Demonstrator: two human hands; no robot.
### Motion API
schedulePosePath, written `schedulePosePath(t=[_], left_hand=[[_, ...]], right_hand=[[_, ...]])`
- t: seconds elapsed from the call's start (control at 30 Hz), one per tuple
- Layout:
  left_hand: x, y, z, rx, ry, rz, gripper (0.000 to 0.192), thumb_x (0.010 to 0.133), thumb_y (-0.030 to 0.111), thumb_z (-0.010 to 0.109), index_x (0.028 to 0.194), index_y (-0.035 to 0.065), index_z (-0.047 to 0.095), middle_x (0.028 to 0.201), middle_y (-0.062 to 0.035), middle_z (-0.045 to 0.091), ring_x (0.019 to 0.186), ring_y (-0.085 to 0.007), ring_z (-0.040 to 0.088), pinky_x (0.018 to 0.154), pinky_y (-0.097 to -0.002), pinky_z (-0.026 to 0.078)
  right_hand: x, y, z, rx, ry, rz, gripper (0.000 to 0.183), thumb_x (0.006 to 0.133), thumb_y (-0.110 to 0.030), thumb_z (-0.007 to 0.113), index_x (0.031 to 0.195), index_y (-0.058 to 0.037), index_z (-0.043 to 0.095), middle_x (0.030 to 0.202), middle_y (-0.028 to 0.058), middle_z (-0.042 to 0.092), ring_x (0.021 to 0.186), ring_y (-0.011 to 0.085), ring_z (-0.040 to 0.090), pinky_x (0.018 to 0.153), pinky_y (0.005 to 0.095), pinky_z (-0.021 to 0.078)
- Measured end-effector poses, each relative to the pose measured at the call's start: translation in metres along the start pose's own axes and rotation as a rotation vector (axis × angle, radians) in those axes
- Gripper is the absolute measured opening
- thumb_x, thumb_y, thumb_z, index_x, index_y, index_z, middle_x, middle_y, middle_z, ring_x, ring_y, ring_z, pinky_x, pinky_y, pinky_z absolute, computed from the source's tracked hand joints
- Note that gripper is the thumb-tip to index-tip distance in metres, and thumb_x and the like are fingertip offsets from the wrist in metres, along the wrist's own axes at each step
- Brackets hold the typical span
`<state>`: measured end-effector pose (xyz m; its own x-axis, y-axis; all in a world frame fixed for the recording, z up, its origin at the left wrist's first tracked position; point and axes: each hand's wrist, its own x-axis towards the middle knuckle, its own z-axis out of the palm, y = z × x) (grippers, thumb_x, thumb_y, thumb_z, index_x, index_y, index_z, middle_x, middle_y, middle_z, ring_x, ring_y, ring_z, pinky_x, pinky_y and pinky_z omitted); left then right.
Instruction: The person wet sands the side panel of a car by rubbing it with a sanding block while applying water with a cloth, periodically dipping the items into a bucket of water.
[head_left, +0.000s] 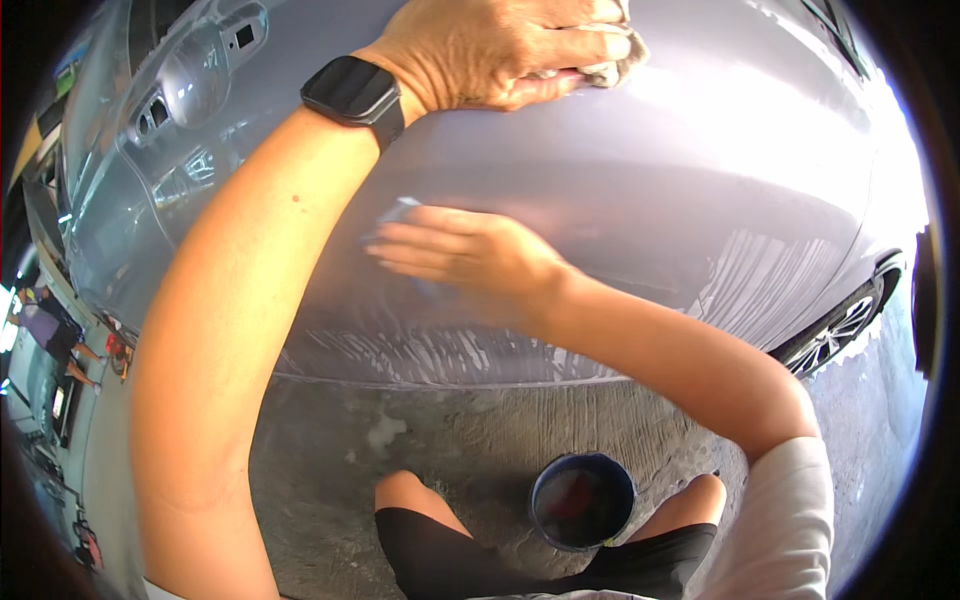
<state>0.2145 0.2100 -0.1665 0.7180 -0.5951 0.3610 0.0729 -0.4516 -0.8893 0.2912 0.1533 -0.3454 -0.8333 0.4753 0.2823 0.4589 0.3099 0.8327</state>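
Observation:
In front of me is the purple-grey painted side of a car (480, 165), wet with pale runs down its lower part. My left hand (495, 52), with a black smartwatch (352, 90) at the wrist, rests high on the panel. Its fingers are bent around a crumpled, dirty whitish cloth (619, 60). Lower down, my right hand (472, 247) lies flat on the panel and is blurred by motion. Under its fingertips shows the edge of a thin blue-grey sheet or pad (397, 214); most of that piece is hidden by the hand.
A dark blue bucket (534, 502) of murky liquid stands on the rough concrete floor (480, 420) between my knees. At right is a car wheel (836, 337). Handle openings (157, 112) show at upper left. Far left, a person (52, 322) is near another vehicle (34, 382).

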Motion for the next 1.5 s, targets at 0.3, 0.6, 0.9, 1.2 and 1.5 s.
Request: schedulePosePath(t=[0.3,0.6,0.9,1.2,1.5], left_hand=[[-0.012,-0.006,0.002,-0.116,0.087,0.007,0.035,0.077,0.016,0.075,0.112,0.0150,0.072,0.116,-0.0036,0.071,0.113,-0.0245,0.067,0.102,-0.0377,0.054],[-0.009,-0.008,0.003,-0.073,0.100,0.013,0.034,0.077,0.017,0.076,0.111,0.0156,0.072,0.117,-0.0037,0.071,0.113,-0.0243,0.068,0.102,-0.0374,0.054],[-0.015,-0.003,-0.007,-0.096,-0.015,-0.070,0.040,0.075,0.015,0.076,0.115,0.0163,0.072,0.119,-0.0046,0.071,0.115,-0.0248,0.067,0.101,-0.0378,0.055],[-0.011,-0.001,-0.001,-0.041,0.065,-0.003,0.033,0.079,0.019,0.077,0.111,0.0163,0.073,0.114,-0.0031,0.073,0.111,-0.0227,0.069,0.100,-0.0369,0.056],[-0.006,-0.003,-0.003,-0.075,-0.050,-0.056,0.047,0.074,0.019,0.077,0.120,0.0177,0.071,0.122,-0.0042,0.071,0.116,-0.0253,0.067,0.103,-0.0387,0.054]], right_hand=[[-0.169,0.050,0.033,0.085,0.023,0.142,0.080,0.079,-0.030,0.069,0.154,-0.0215,0.042,0.164,-0.0093,0.035,0.153,0.0118,0.027,0.129,0.0388,0.0211],[-0.014,0.044,-0.023,-0.002,0.047,0.036,0.076,0.099,-0.054,0.048,0.163,-0.0179,0.024,0.171,-0.0062,0.016,0.157,0.0102,0.012,0.130,0.0386,0.0043],[-0.107,0.082,-0.004,0.227,-0.115,0.050,0.079,0.097,-0.049,0.055,0.162,-0.0173,0.023,0.171,-0.0050,0.016,0.157,0.0107,0.013,0.131,0.0385,0.0087],[-0.100,0.056,0.011,0.050,0.097,0.134,0.080,0.090,-0.047,0.062,0.158,-0.0145,0.034,0.168,0.0018,0.029,0.155,0.0169,0.024,0.129,0.0423,0.0165],[0.027,-0.012,0.007,0.120,0.146,-0.021,0.075,0.098,-0.049,0.052,0.160,-0.0131,0.030,0.170,0.0005,0.022,0.157,0.0131,0.017,0.130,0.0365,0.0072]])
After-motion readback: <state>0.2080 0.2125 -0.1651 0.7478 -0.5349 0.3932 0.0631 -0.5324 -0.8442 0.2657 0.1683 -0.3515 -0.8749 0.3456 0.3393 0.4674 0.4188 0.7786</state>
